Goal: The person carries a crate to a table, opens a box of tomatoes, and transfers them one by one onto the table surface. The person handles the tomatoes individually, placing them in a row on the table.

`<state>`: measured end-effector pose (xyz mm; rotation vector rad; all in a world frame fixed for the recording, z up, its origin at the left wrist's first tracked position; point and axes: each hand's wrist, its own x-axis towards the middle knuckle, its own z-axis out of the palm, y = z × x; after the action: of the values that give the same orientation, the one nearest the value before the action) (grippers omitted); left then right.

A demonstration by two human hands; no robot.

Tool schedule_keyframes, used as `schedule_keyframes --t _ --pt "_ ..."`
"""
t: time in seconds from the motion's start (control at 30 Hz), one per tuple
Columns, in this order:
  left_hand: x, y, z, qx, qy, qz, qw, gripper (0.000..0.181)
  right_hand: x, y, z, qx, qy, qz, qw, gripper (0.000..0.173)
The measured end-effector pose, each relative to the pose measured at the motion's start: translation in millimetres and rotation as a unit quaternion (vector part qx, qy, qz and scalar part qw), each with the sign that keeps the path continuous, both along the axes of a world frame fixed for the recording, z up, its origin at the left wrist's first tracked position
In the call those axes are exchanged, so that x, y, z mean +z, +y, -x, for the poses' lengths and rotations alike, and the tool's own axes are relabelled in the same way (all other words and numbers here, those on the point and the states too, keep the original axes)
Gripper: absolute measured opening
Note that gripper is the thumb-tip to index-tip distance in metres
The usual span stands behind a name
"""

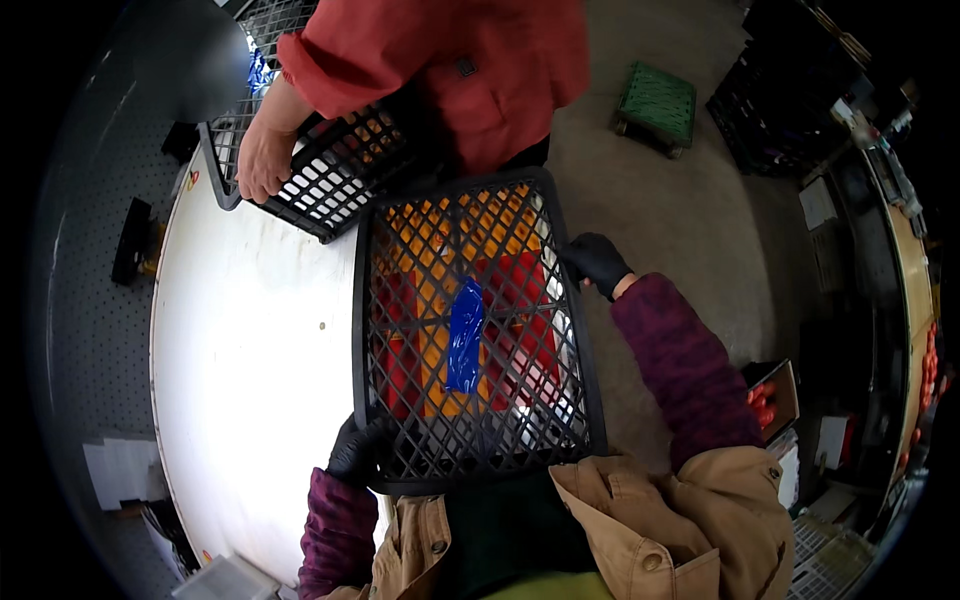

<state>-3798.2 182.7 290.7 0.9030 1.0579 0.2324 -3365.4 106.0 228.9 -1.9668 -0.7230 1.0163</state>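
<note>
A black plastic lattice crate (362,300) spans the space in front of me, close to my body. My left hand (358,450), in a black glove, grips its near left corner. At the crate's right side my right hand (596,264), also gloved in black, holds the rim; its fingers are partly hidden. A strip of shiny blue plastic (465,337) lies on the lattice. Through the mesh show orange and red packages (521,274), whose exact kind I cannot tell.
Across from me a person in a red jacket (480,82) has a bare hand on another black crate (322,184) over the white table (247,337). A green wheeled platform (658,103) stands on the floor. Loaded shelving (911,277) lines the right.
</note>
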Motion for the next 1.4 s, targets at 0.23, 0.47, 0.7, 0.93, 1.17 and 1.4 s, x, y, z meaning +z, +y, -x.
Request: schedule_keyframes --t 0.23,0.47,0.7,0.93,1.17,1.4 --pt "9.3 -4.9 -9.8 0.044 0.006 0.022 0.999 0.025 12.8 2.6 -4.1 0.057 -0.089 0.082 0.991 0.046" --pt "10.3 -8.5 -14.1 0.062 0.001 0.009 0.998 0.024 14.4 9.4 -2.9 0.041 -0.099 0.089 0.99 0.044" --pt "9.4 2.8 -5.7 0.015 -0.055 0.002 0.998 0.023 12.9 10.5 -5.5 0.081 -0.131 0.172 0.973 0.045" --pt "-0.3 -0.6 -1.8 0.034 -0.078 0.024 0.996 0.023 34.4 -18.6 14.2 0.026 0.139 0.081 0.987 0.027" --pt "-0.2 -0.8 -1.0 0.03 -0.028 0.028 0.999 0.019 36.0 -18.1 19.2 0.026 0.102 0.132 0.986 0.024" --pt "0.3 1.6 8.6 0.04 -0.118 0.059 0.99 0.02 48.7 -10.7 28.0 0.037 -0.047 0.177 0.982 0.036"
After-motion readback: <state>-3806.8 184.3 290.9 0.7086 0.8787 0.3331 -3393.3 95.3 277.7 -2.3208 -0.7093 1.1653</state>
